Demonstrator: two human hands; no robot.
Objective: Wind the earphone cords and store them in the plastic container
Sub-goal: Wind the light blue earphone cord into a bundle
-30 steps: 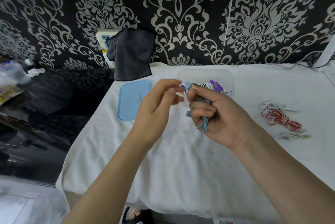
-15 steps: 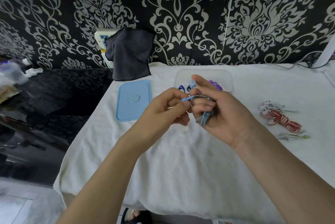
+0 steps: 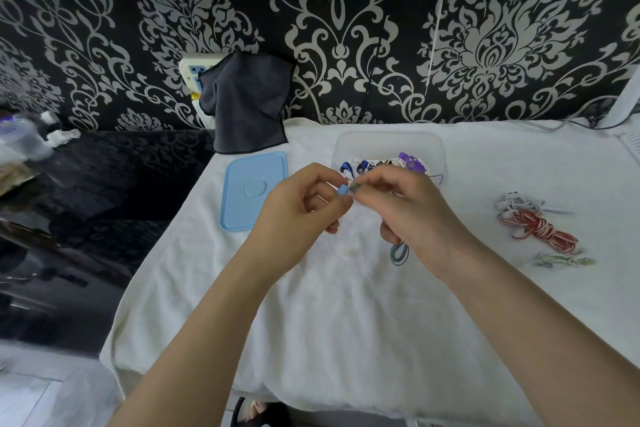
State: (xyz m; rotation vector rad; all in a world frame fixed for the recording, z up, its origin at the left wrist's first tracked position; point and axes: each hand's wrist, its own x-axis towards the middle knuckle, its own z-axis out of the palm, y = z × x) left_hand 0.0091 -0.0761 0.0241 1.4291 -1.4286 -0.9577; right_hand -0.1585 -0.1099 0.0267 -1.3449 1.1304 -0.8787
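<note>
Blue earphone cord bundled in curled right hand, its plug pinched by left hand fingers.

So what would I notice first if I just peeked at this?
Two hands meet mid-table: the left hand pinches a light blue earphone whose cord the right hand holds. Behind them stands a clear plastic container with earphones inside, and a red-and-white cord bundle lies far right.
</note>
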